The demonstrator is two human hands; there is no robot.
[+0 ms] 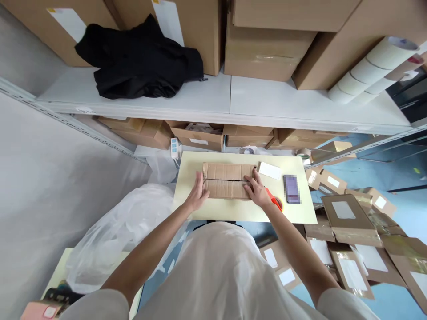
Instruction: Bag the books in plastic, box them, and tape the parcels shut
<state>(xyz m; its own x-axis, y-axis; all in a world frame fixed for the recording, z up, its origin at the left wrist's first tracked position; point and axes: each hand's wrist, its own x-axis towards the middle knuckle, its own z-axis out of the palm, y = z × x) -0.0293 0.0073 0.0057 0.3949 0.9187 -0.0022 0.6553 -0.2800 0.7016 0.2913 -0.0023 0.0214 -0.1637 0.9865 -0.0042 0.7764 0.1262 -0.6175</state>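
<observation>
A small brown cardboard box lies on the pale yellow table, its two top flaps folded in and meeting along a dark lengthwise seam. Against its left end presses my left hand, the fingers pointing away from me. My right hand grips the right end, with fingers bent over the top near the seam. Just right of that hand is a red tape dispenser, partly hidden by my wrist. Beyond it lie a white flat pack of paper or labels and a phone with a blurred screen.
A grey shelf spans the back, holding large cartons, a black garment and tape rolls. A power strip stands behind the table. Plastic film bulges at left. Several labelled parcels pile up at right.
</observation>
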